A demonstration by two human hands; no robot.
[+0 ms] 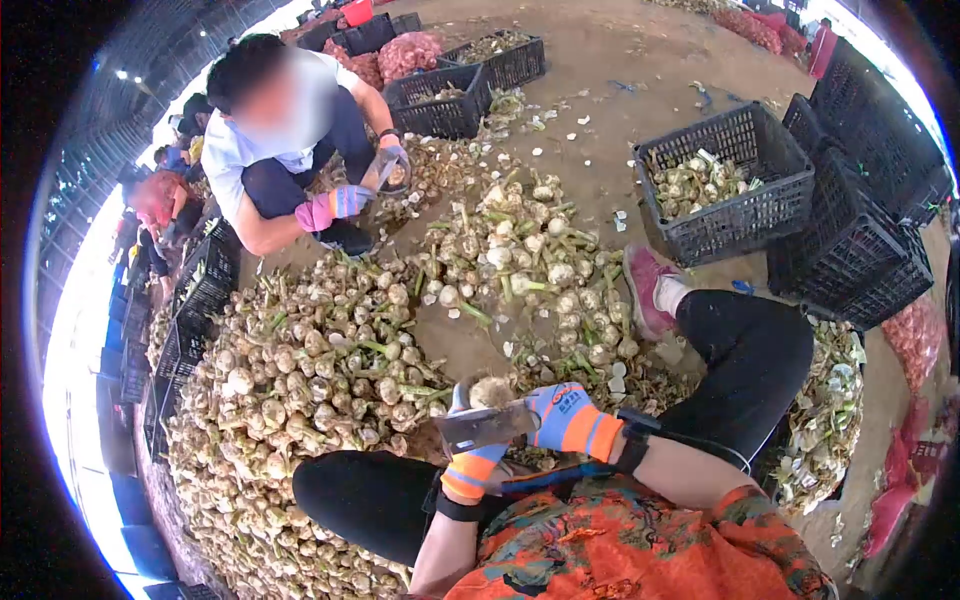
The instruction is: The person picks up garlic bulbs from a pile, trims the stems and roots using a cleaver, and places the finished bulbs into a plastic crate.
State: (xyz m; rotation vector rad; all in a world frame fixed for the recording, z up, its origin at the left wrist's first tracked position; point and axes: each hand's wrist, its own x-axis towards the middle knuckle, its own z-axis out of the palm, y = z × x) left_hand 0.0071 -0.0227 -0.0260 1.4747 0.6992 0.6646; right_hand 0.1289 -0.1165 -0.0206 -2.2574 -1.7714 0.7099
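Observation:
My right hand [566, 418], in a blue and orange glove, is closed on a wide metal blade [486, 427] that points to the left. Below and behind the blade, my left hand [470, 467] wears a matching glove and is closed around a garlic bulb [491, 392], which shows just above the blade's edge. The blade hides part of the left hand's fingers. Both hands are between my knees. A large heap of garlic bulbs [300, 400] lies to the left, and more bulbs with green stems [520, 250] are spread in front.
A black crate [740, 215] holding some garlic stands at the right, beside stacked crates [850, 240]. A gloved person [300, 150] squats at the upper left. Further crates [437, 117] and red net bags [410, 57] stand behind. Peelings [825, 420] lie at my right.

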